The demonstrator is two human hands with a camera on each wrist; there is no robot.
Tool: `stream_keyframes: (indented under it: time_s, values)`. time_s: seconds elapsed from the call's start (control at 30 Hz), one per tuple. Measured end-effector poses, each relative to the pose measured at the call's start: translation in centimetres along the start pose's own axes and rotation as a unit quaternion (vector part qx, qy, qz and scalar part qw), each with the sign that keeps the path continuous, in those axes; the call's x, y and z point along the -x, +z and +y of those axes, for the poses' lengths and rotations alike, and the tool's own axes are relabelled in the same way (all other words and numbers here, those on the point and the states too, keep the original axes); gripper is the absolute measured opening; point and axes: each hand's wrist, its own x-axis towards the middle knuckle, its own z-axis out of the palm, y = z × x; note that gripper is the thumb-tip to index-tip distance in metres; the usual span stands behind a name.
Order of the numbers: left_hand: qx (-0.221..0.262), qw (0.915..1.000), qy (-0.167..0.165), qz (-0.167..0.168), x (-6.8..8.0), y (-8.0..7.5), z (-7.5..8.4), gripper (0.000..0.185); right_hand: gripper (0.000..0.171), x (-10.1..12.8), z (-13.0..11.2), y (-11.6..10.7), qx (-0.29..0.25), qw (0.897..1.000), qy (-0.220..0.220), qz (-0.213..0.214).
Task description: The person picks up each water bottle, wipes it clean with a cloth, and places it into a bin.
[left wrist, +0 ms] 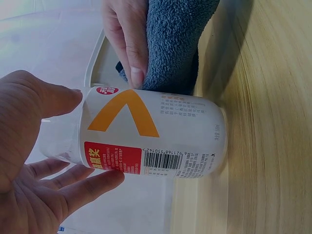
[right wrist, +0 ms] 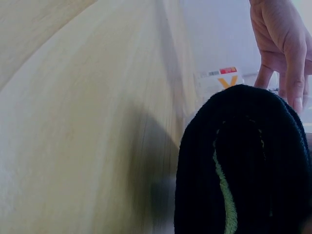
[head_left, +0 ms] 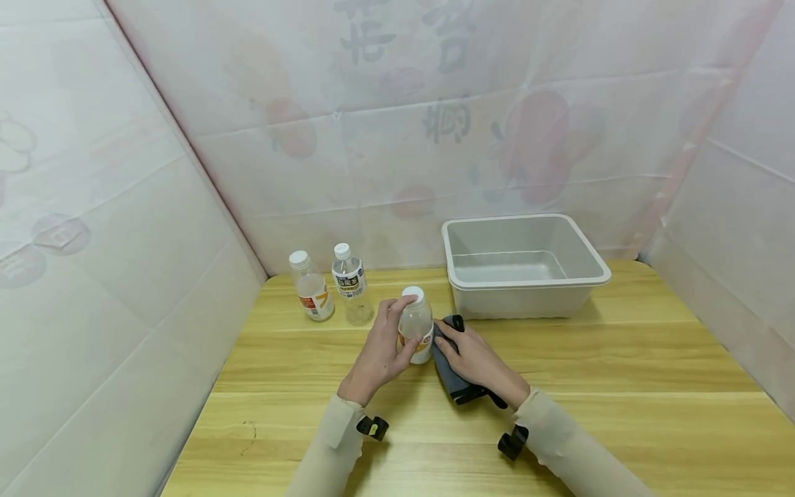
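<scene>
Nearest the head camera, two pale sleeves reach onto a wooden table [head_left: 621,359], each wrist carrying a black clip. The left hand [head_left: 379,352] wraps thumb and fingers round the upper part of a small clear bottle [head_left: 416,333] that stands upright near the middle of the table, white cap on top. In the left wrist view its label shows a large orange V-shaped mark, a red panel with white Chinese characters, a barcode and rows of fine print too small to read.

The right hand [head_left: 475,359] grips a folded grey cloth [head_left: 448,366] and presses it against the right side of the bottle, the thumb lying over the fold; the cloth has a black edge and its lower end rests on the table.

Well behind and to the left stand two more capped bottles: a bottle with an orange and red label [head_left: 311,287], and just beside it a bottle with a dark-lettered white label [head_left: 350,284], the writing not legible. A grey plastic tub [head_left: 596,266] sits behind and to the right of the hands. Translucent white sheeting [head_left: 124,241] with faint Chinese characters and cartoon shapes walls in the table.
</scene>
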Motion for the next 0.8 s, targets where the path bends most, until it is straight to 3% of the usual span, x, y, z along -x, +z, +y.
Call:
stream_keyframes:
  time_s: [0.8]
  values:
    - [0.007, 1.0, -0.005, -0.003, 0.06, 0.12, -0.26, 0.076, 0.049, -0.03, 0.26, 0.37, -0.009, 0.999, 0.026, -0.031]
